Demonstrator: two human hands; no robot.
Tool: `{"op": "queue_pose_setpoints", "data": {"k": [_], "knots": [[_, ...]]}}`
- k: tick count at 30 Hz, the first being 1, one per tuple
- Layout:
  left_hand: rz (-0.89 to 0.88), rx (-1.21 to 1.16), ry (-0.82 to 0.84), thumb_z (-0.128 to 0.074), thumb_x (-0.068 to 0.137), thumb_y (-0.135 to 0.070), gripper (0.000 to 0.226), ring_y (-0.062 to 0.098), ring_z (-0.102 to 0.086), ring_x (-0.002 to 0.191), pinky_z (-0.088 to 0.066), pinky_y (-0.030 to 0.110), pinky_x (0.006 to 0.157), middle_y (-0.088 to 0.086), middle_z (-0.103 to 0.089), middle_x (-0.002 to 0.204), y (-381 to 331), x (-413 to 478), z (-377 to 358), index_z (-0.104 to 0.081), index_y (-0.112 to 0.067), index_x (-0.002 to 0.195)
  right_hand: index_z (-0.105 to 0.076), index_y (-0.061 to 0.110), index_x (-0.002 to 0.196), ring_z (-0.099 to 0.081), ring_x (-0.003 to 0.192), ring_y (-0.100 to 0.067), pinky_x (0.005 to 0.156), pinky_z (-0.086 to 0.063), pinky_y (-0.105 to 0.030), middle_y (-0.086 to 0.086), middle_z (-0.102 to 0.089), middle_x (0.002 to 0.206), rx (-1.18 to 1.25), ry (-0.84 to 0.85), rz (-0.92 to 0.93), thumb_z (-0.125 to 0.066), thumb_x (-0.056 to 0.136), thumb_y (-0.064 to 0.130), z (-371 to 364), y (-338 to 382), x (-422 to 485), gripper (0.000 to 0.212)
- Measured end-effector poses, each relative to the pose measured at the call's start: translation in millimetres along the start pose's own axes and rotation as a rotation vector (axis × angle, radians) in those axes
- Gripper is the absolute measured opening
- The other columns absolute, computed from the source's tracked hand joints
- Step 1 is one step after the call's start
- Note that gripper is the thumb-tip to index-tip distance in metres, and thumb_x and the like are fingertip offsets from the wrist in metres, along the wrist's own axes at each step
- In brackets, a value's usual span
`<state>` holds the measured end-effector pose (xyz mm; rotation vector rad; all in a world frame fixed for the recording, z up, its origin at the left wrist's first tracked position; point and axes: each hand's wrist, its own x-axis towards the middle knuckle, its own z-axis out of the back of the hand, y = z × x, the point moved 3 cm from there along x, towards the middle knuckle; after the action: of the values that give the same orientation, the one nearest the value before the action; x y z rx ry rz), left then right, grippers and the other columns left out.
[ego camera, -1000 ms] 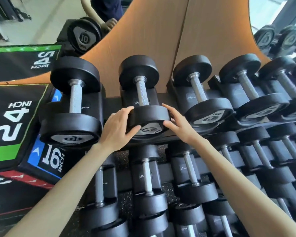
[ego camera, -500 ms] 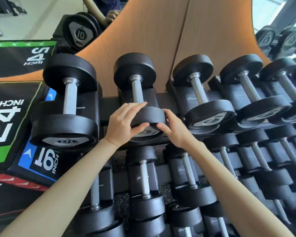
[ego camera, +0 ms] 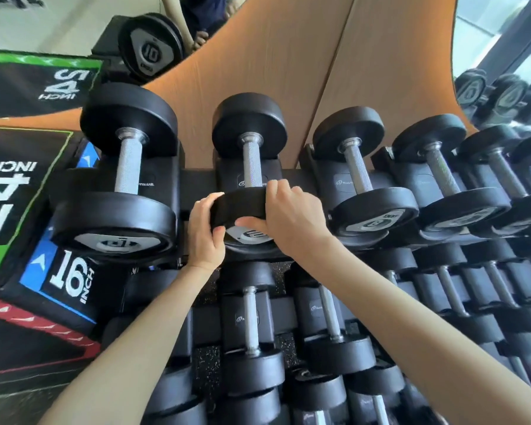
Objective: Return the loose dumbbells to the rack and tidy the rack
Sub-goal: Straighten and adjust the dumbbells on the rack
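Gripping the dumbbell (ego camera: 241, 204), left hand (ego camera: 204, 237) and right hand (ego camera: 293, 217) half-hide its label (ego camera: 252, 235).

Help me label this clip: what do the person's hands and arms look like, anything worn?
The left hand and right hand are bare: no gloves, watch or bracelet show. The left forearm and right forearm are uncovered too, no sleeve in view.

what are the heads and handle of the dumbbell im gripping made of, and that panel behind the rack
Dumbbell heads: probably rubber or urethane over metal. They are matte black with a dull sheen and rounded edges.
Handle: metal, likely steel. It is silvery with a fine knurled texture.
Panel: looks like wood or wood-look laminate. It is warm brown with fine grain lines and a seam.
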<state>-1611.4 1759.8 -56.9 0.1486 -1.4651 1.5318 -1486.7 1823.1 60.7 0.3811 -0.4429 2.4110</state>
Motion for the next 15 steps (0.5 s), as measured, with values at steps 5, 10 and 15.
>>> {"op": "queue_pose_setpoints", "data": {"k": [5,10,15], "knots": [[-0.024,0.261,0.340,-0.038,0.089,-0.040,0.053,0.034,-0.053,0.097,-0.038,0.041,0.087,0.018,-0.057,0.111,-20.6,6.3,14.9,-0.040,-0.009,0.131,-0.042,0.007,0.130,-0.050,0.112,-0.023,0.079,-0.042,-0.031,-0.006,-0.052,0.122,0.546,-0.010,-0.097,-0.052,0.080,0.062,-15.7,-26.4,-30.4,0.075],[-0.200,0.309,0.544,-0.042,0.089,-0.044,0.062,0.023,-0.048,0.113,-0.036,0.033,0.095,0.013,-0.054,0.127,-49.3,30.6,25.1,-0.042,-0.002,0.135,-0.041,0.018,0.132,-0.049,0.108,0.006,0.099,-0.037,-0.025,0.008,-0.050,0.122,1.295,0.169,-0.248,-0.058,0.084,0.033,-65.8,-58.8,-49.5,0.053],[-0.359,0.360,0.457,-0.051,0.085,-0.055,0.056,0.017,-0.060,0.101,-0.047,0.028,0.079,0.001,-0.066,0.111,-78.2,48.7,-14.6,-0.060,-0.011,0.118,-0.046,0.018,0.118,-0.055,0.097,0.009,0.085,-0.041,-0.012,0.006,-0.057,0.111,1.587,0.203,-0.362,-0.060,0.077,0.050,-92.9,-52.1,-52.8,0.054]]}}
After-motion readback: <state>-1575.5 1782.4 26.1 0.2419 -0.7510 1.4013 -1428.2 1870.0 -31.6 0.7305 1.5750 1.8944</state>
